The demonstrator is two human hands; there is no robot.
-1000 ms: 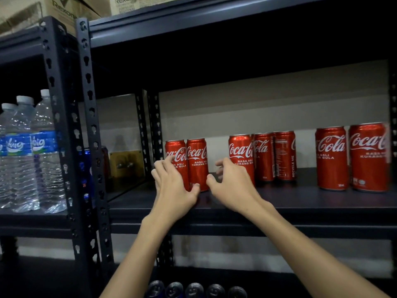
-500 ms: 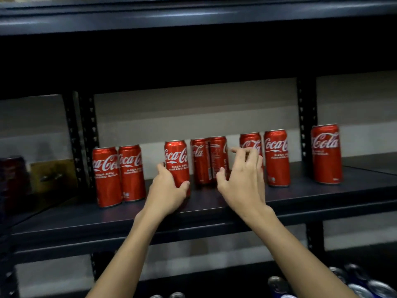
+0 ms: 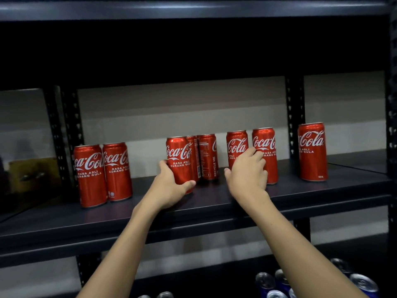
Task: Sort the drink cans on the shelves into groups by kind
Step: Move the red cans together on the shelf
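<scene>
A pale wall (image 3: 182,108) with a lighter band across it can be seen behind the rack. Black perforated uprights (image 3: 294,117) are bolted at the back. Off to the left, something brownish (image 3: 32,175) is tucked into the dim neighbouring bay, too blurry to be made out.

Two slim forearms run up from the bottom edge, both bare from elbow to wrist with no sleeve, watch or ring showing, ending in the left hand (image 3: 169,186) and right hand (image 3: 247,175), short-nailed.
</scene>
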